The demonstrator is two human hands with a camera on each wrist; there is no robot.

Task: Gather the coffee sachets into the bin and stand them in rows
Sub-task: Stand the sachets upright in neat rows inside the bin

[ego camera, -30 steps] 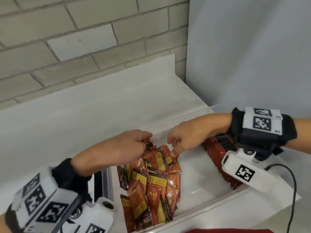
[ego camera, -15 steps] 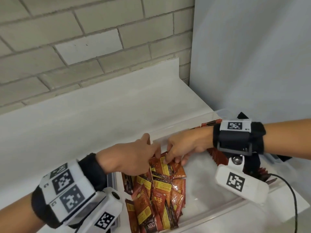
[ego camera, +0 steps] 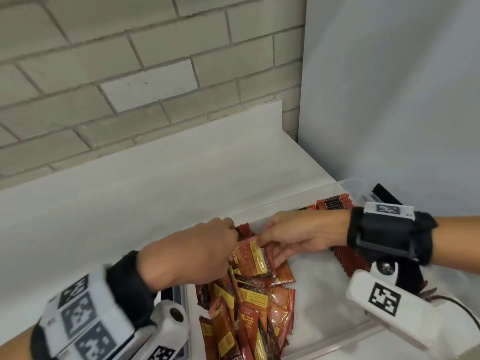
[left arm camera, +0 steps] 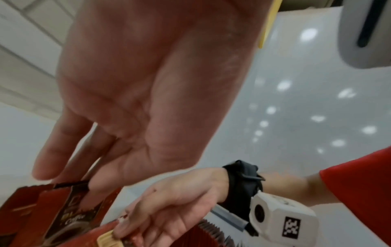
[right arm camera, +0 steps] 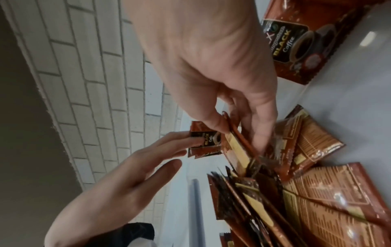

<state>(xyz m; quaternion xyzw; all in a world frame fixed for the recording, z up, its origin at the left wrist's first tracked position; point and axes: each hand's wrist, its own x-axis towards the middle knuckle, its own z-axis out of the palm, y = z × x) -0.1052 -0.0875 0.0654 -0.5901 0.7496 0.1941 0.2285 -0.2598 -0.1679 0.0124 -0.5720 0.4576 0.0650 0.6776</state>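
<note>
A clear plastic bin holds a loose pile of red-brown coffee sachets on its left side. A row of standing sachets lines its right side. My left hand pinches a few upright sachets at the pile's far end. Close beside it my right hand pinches the top edge of one sachet between thumb and fingers and lifts it off the pile. In the left wrist view the held sachets show past my left fingertips.
The bin sits on a white counter against a grey brick wall. A pale panel closes the right side. A black cable runs off my right wrist unit. One sachet lies face up apart from the pile.
My hands have drawn closer together over the pile's far end. The right hand moved left onto the top sachet and took hold of its edge.
</note>
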